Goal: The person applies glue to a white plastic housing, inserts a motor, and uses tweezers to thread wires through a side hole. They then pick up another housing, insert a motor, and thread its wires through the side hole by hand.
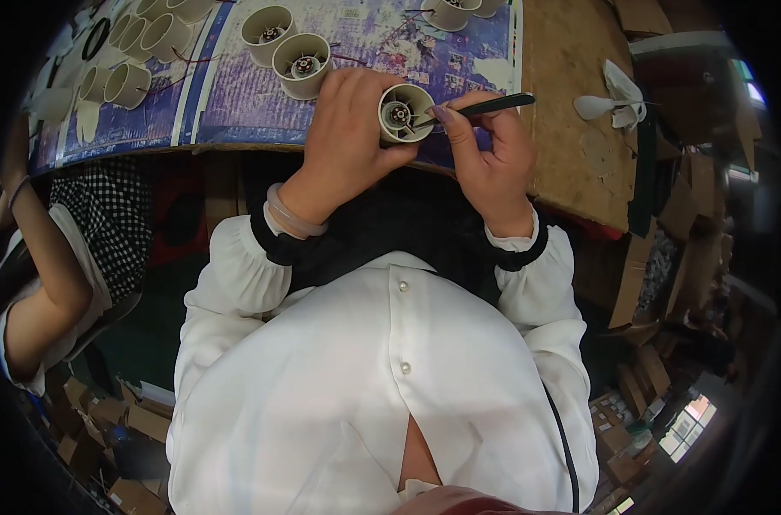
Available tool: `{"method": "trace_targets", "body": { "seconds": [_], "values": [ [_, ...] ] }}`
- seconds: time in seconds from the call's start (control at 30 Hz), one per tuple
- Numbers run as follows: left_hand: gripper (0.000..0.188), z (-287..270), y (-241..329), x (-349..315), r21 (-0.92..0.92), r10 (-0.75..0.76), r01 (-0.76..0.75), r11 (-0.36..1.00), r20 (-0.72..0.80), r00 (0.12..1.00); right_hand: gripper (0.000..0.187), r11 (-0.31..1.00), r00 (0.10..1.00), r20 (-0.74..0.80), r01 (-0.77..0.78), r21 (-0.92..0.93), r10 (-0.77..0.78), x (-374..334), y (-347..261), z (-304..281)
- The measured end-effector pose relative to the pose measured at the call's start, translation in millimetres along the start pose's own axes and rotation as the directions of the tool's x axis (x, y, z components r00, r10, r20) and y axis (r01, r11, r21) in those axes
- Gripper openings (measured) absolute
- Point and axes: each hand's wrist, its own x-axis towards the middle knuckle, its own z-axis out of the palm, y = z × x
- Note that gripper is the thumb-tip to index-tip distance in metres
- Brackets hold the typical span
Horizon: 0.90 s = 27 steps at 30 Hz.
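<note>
We hold the white cup at the table's edge, left hand wrapped round it, right hand pinching a dark tool; its motor is in, but we seem unfinished.

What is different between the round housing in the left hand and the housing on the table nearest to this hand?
The held housing is gripped by the left hand; the table housing stands on the patterned covering.
The right hand has a slim dark tool at the held housing's opening; no tool is at the table housing.
Both are round, off-white and open, with a dark part in the centre.
</note>
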Motion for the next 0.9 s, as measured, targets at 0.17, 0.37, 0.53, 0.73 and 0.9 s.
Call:
{"method": "trace_targets", "body": {
  "seconds": [0.17, 0.37, 0.53, 0.73, 0.9],
  "values": [
    [0.062, -0.1, -1.8, -1.8, -0.005, 0.01, -0.01, 1.0, -0.01, 1.0, 0.01, 0.983, 0.99, 0.044, 0.136, -0.123, -0.132, 5.2, -10.0, -0.4],
    [0.062, -0.7, -0.8, -0.3, -0.001, 0.019, -0.019, 1.0, -0.001, 1.0, 0.01, 0.999, 1.0, -0.014, 0.026, -0.035, -0.027, 3.7, -5.6, -0.7],
    [0.062, 0.0, -0.5, -1.4, -0.001, 0.006, -0.006, 1.0, -0.004, 1.0, 0.01, 0.999, 1.0, 0.013, 0.019, -0.028, -0.019, 1.4, -4.3, 0.0],
    [0.062, 0.1, -2.5, -0.1, -0.016, 0.014, -0.014, 1.0, -0.015, 1.0, 0.009, 0.994, 0.997, 0.009, 0.081, -0.08, -0.08, 5.4, -9.2, -2.0],
    [0.052, -2.0, 0.3, 0.3, 0.0, 0.034, -0.034, 0.999, -0.027, 0.999, 0.01, 0.993, 0.982, -0.184, -0.028, 0.113, 0.049, 18.7, -14.5, -21.2]
  ]
}}
